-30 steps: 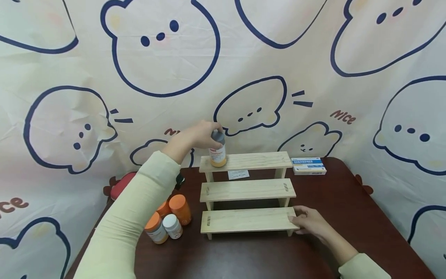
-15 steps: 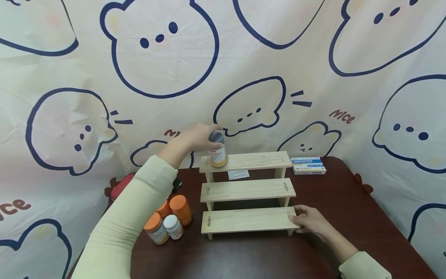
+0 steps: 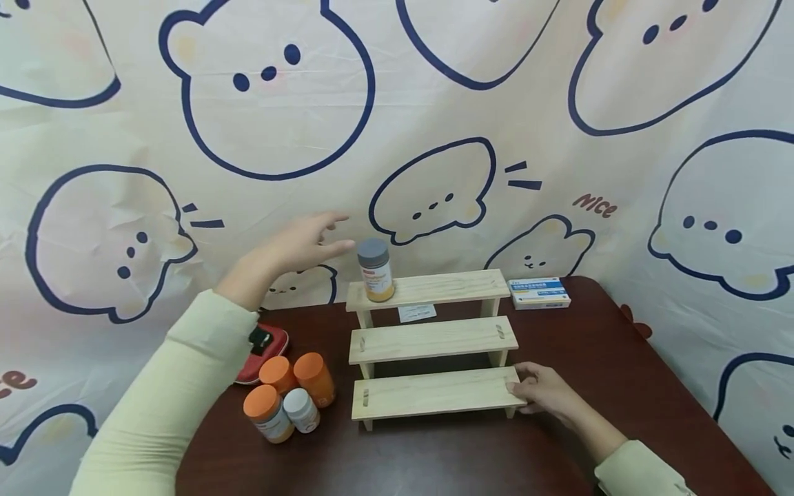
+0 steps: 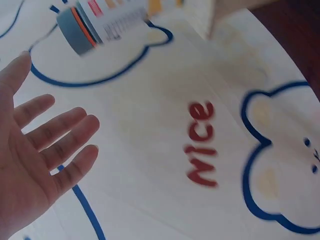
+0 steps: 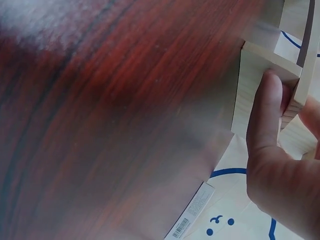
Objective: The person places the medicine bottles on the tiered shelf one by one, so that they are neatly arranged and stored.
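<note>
Right fingers [image 3: 524, 392] apparently around bottom shelf [image 3: 434, 395]

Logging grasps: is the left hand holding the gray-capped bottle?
No, a gap shows between the left hand and the gray-capped bottle, which stands on the top shelf.

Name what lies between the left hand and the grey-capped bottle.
No object: in the head view, a bare gap separates the left hand from the grey-capped bottle, with only the printed backdrop showing behind.

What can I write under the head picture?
Left hand beside a grey-capped bottle on the top shelf, right hand gripping the bottom shelf.
</note>
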`<state>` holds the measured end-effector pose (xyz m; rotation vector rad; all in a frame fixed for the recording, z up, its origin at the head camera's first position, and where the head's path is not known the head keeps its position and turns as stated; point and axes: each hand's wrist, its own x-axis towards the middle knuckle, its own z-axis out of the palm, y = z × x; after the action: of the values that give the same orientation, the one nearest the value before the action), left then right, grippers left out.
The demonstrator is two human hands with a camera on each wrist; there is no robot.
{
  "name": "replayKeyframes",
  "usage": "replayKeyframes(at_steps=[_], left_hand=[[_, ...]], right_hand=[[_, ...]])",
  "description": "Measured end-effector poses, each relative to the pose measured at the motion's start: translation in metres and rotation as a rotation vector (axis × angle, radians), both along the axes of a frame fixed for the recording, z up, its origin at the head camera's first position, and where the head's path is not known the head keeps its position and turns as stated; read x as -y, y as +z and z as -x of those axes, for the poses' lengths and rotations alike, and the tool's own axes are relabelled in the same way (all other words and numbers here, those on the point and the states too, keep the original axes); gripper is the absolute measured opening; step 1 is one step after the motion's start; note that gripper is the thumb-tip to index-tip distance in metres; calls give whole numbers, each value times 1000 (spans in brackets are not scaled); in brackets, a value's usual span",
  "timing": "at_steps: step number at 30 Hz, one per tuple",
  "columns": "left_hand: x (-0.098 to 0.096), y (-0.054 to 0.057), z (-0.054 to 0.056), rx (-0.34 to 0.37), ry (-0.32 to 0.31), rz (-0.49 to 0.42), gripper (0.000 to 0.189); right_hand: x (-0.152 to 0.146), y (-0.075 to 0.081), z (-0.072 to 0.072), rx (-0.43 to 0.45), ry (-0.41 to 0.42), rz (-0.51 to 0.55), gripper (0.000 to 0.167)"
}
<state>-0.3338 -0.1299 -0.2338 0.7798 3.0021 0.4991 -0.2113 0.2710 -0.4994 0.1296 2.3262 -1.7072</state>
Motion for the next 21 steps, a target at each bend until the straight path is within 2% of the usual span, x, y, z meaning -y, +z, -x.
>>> replayKeyframes(at_steps=[3,8,14,21], left_hand=[[19,-3,-2,-32,16,-2,65],[37,-14,-6,-65,16,-20,61],[54,-29,-11,-66,32,27,60],[69,-41,-15,-49,43,40,59]], right_hand=[[2,3,1,0,5,-3,56],[3,5,1,0,19,-4,55],[3,3,0,0,35,6,56],[3,3,0,-11,39,15,55]])
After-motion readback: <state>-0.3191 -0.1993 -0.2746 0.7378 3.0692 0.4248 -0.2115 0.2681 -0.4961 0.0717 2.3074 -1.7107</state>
